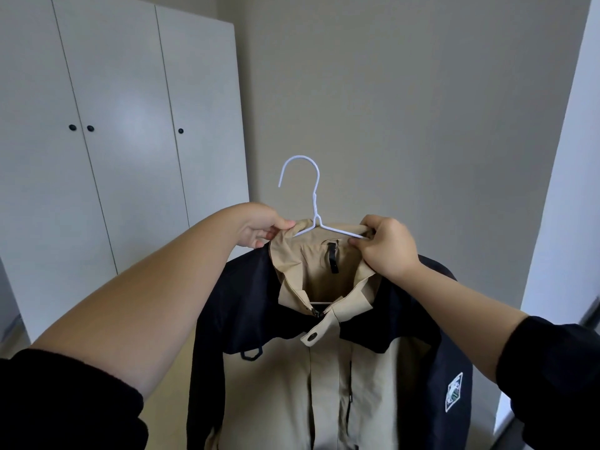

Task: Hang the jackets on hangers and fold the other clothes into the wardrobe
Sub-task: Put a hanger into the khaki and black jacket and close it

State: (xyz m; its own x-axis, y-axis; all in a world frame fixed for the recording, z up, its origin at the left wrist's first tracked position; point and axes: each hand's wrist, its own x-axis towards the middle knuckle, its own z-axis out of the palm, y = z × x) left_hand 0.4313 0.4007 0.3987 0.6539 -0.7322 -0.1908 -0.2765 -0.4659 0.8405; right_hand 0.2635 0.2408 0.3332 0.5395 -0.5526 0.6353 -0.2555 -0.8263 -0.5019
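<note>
We see a plain beige wall (406, 108) filling the back, with a white wardrobe (113, 125) at left, all three doors closed. In front of the wall, right of the wardrobe and apart from it, a beige and navy jacket (276, 401) hangs in mid-air, front facing us, zipped up, navy at shoulders and arms, beige at chest and collar. Both forearms reach forward out of black sleeves (65, 401) pushed up. The left hand (259, 227) pinches the collar's left top edge, fingers curled on the cloth. The right hand (388, 246) grasps the collar's right top edge; the hanger wire runs right up to its fingers, and we cannot tell if it is gripped too. A white wire hanger (315, 203) sits inside the collar, hook upright and opening left, its lower bar showing in the neck opening. A diamond patch (454, 392) is on the arm at right. A beige snap tab (313, 336) hangs undone below the collar. A black loop (332, 258) sits inside the collar. Small black knobs (72, 127) are on the doors.
</note>
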